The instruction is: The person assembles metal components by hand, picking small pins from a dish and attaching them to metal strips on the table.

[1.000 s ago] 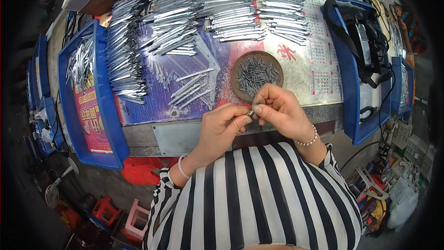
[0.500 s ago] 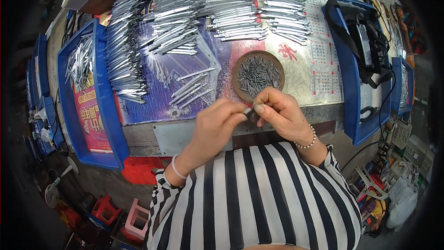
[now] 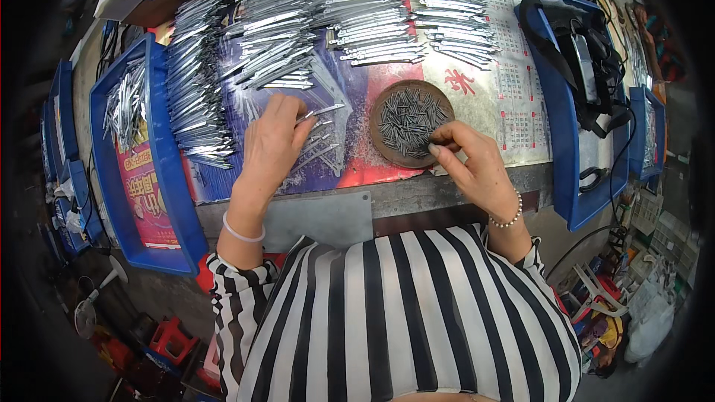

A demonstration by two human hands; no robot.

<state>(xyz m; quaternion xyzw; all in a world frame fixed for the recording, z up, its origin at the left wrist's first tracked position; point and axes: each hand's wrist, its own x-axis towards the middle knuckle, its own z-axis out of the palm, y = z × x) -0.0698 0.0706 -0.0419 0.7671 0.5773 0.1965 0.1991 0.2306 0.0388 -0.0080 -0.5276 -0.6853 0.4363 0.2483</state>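
Observation:
My left hand [image 3: 272,141] is over the purple part of the table covering, thumb and fingers closed on the near end of a thin silvery metal strip [image 3: 325,110]. A few similar loose strips [image 3: 316,155] lie just below it. My right hand [image 3: 477,164] reaches to the right rim of a round brown bowl [image 3: 377,136] filled with small dark metal pins [image 3: 411,120]. Its thumb and forefinger are pinched together over the pins; what is between them is too small to make out.
Several dense rows of metal strips [image 3: 279,30] cover the far side of the table. A blue tray [image 3: 195,242] with more strips stands at the left, another blue tray [image 3: 564,197] with black straps at the right. A grey metal plate [image 3: 320,217] sits along the near edge.
My hands were together in front of the bowl, fingers meeting on a small dark thing. They have parted: the left moved up and left to the strips, the right to the bowl.

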